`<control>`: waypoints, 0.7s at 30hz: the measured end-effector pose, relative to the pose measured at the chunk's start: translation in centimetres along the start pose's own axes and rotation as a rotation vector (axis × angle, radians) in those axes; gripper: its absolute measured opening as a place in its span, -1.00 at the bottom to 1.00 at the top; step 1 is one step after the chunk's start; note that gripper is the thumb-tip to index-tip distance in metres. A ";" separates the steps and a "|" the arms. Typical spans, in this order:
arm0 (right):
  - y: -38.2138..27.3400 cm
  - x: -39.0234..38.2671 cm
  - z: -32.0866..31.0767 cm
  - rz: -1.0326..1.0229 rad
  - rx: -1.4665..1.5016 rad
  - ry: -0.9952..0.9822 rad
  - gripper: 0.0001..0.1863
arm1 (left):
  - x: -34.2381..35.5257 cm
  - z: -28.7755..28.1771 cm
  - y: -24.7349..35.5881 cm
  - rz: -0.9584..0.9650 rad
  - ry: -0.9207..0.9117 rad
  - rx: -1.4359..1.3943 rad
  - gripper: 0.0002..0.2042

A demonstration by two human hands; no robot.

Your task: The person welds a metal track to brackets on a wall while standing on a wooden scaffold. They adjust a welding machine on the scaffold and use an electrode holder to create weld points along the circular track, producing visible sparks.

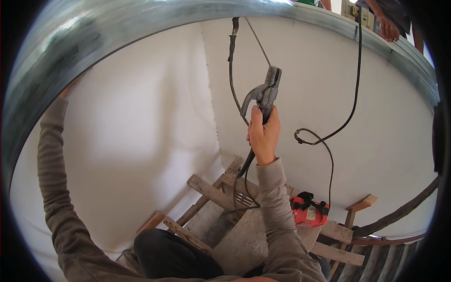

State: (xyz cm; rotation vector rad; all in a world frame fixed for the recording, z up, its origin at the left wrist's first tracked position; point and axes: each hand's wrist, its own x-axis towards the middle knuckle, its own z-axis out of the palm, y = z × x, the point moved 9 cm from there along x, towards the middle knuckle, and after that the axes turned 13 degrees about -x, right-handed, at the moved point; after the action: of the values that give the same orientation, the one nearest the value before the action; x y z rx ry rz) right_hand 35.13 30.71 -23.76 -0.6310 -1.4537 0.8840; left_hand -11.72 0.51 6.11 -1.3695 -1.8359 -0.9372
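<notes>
My right hand [264,134] is wrapped round the handle of a grey welding electrode holder [268,91], raised in front of the white wall. From the holder's jaws a thin welding rod [258,40] slants up to the lower edge of a shiny metal beam [89,40]. A black cable [244,164] hangs below my grip. My left hand [71,87] reaches up at the far left to the beam's underside. Its fingers are hidden there, so I cannot tell whether they grip the metal.
Rough wooden scaffold planks [211,191] lie below, around my bent knee [174,256]. A red welding machine [310,211] with black straps rests on them. A looped black cable [359,70] runs down to it. Another person's hand [389,29] rests on the beam at upper right.
</notes>
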 end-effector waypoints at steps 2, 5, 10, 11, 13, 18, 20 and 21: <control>0.4 0.0 0.3 0.038 0.012 -0.017 -0.75 | 0.1 -0.5 0.4 -0.002 0.001 0.010 -0.33; -0.4 -0.8 -0.1 0.046 0.091 0.010 -0.77 | -0.1 -0.4 0.7 0.006 -0.003 0.011 -0.33; -0.5 -0.6 0.3 0.072 0.192 -0.049 -0.80 | -0.2 -0.6 1.8 0.026 -0.013 0.015 -0.33; -0.5 -1.1 0.3 0.140 0.258 -0.042 -0.79 | -0.3 -0.9 1.8 0.026 -0.015 0.022 -0.33; -1.2 -0.9 0.5 0.120 0.204 -0.046 -0.79 | -0.4 -1.1 1.9 0.026 -0.020 0.025 -0.33; -0.2 -0.1 0.5 0.151 0.127 -0.086 -0.77 | 0.4 -0.4 2.4 0.027 -0.021 0.006 -0.33; -0.2 -1.0 0.4 0.146 0.165 -0.054 -0.77 | 0.3 -0.3 2.4 0.030 -0.030 0.010 -0.33; -0.8 -1.1 0.4 0.113 0.180 -0.052 -0.77 | 0.4 -0.3 2.4 0.031 -0.030 0.009 -0.33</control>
State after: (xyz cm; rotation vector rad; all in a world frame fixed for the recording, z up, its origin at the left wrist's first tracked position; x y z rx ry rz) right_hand 34.96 29.32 -23.71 -0.5627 -1.3765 1.1136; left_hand -9.47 0.97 6.98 -1.4098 -1.8338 -0.8953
